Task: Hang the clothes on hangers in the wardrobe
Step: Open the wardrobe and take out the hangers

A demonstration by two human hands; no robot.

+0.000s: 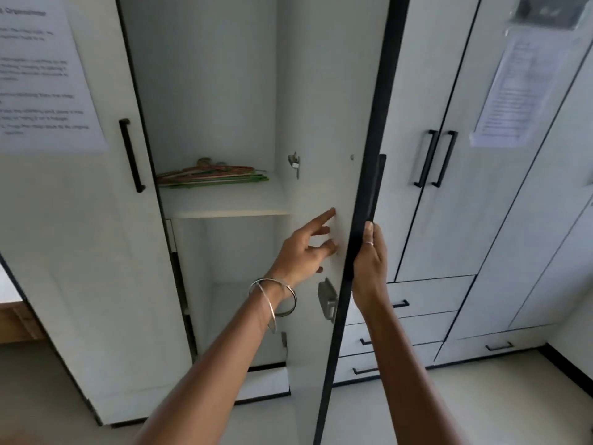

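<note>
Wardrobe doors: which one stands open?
The door that both hands hold, left hand flat on its inner face, right hand round its black edge. The doors beside it are closed.

Two printed sheets carry text, but none of it can be read. One white sheet (41, 75) is stuck to the closed wardrobe door (80, 220) on the left; its heading and paragraph lines are blurred beyond reading. A second sheet in a clear sleeve (526, 88) hangs on a door at the far right, its lines too small and smeared to make out.
</note>
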